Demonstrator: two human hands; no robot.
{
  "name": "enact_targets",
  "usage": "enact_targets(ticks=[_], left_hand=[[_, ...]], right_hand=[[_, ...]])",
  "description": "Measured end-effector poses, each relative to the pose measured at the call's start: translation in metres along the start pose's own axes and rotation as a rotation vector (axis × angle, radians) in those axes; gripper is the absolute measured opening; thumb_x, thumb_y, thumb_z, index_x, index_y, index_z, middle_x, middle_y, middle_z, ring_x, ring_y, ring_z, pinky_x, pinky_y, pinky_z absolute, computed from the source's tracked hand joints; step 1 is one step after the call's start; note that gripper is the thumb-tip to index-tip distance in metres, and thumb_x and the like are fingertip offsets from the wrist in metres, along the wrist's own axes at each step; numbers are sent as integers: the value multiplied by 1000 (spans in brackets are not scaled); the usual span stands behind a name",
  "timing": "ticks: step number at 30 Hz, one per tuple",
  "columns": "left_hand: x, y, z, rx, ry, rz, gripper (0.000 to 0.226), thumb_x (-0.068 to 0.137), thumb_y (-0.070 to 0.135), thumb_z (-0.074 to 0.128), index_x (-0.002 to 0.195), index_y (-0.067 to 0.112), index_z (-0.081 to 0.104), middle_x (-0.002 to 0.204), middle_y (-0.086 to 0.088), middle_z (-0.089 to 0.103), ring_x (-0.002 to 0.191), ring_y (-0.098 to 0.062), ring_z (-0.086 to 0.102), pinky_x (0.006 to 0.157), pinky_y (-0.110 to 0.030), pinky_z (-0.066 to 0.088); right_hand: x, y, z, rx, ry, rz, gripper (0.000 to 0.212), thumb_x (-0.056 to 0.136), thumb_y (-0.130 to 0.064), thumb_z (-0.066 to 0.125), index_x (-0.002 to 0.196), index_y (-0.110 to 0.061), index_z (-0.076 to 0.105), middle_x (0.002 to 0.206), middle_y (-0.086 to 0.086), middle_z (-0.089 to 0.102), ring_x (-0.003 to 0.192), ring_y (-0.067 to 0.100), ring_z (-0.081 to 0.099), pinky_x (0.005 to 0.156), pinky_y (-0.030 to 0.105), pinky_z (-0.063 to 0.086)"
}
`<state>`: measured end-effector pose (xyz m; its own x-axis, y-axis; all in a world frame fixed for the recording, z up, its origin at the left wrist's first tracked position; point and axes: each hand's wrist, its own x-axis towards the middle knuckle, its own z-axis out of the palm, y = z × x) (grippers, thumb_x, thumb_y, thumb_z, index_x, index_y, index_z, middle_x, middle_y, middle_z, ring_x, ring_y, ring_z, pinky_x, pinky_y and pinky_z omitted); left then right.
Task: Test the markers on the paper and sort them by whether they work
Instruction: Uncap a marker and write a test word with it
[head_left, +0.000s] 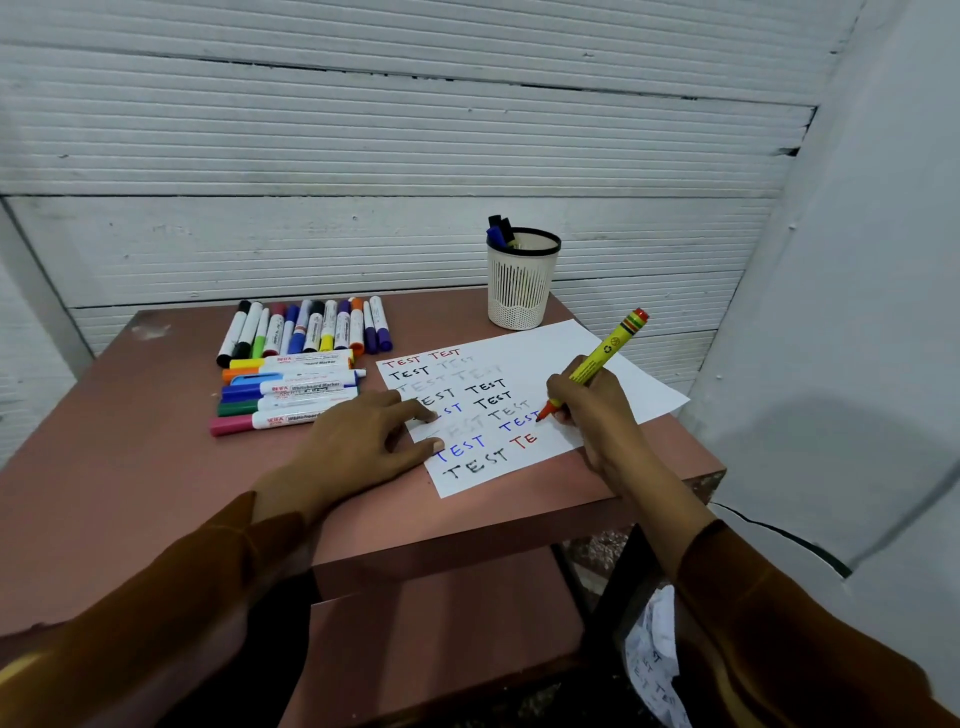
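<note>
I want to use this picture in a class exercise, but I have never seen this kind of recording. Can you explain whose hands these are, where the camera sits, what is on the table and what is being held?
There is no machine here: a person wears a wide-angle camera on the head, looking forward and down, so the hands are the person's own. The right hand grips a yellow marker with a red tip and is partway through writing a red word on the sheet of paper, which is already covered with the word TEST in several colours, some faint. The left hand rests flat on the sheet's left edge, steadying it. On the pinkish table, left of the paper, lie two groups of capped markers. Behind the paper stands a white mesh cup holding a few more markers.
</note>
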<state>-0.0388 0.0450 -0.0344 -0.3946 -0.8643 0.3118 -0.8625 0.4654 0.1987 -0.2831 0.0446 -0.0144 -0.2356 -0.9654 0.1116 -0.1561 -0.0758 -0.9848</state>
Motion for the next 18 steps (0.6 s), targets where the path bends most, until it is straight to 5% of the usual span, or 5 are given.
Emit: enact_targets(ticks=[18], left_hand=[[1, -1, 1, 5, -3, 3, 74, 67, 78, 20, 118, 39, 56, 90, 9, 55, 78, -6, 46, 59, -23, 39]], right_hand=[[-6, 5, 3, -183, 22, -114, 28, 79, -5, 61, 65, -12, 39, 59, 3, 45, 55, 14, 45, 55, 24, 38]])
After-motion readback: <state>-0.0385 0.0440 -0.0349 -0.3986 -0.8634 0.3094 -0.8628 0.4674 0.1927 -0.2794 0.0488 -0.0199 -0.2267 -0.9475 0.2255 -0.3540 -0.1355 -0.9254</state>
